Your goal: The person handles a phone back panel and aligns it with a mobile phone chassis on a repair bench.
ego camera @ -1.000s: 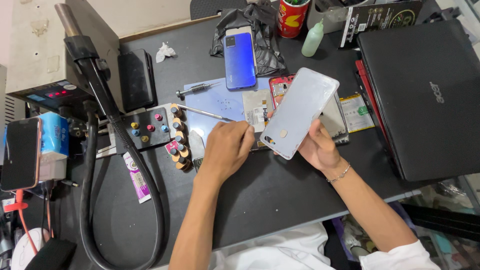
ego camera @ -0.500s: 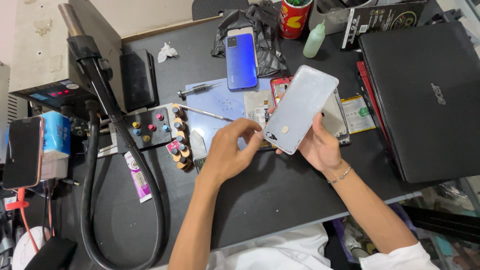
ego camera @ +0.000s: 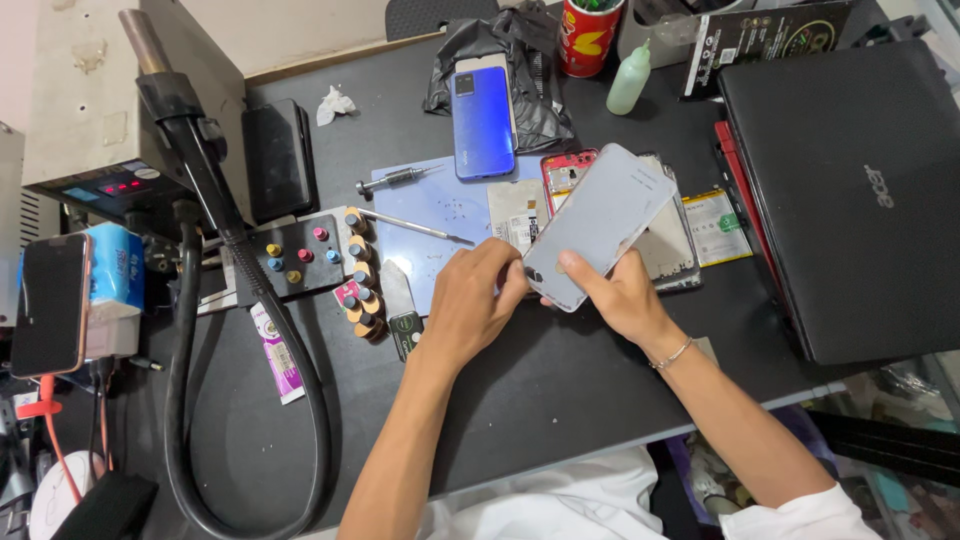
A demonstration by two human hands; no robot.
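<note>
At phone cover (ego camera: 605, 222), now 2 hands.

Bare forearms, white shirt (ego camera: 560, 500) (thin bracelet (ego camera: 672, 355) on right wrist).

Pale grey phone back cover (ego camera: 600, 222) being held tilted above the dark mat

It is showing its plain matte outer face, slanting up toward the right, with rounded corners and small camera holes near its lower left end, hovering over an opened phone body.
</note>
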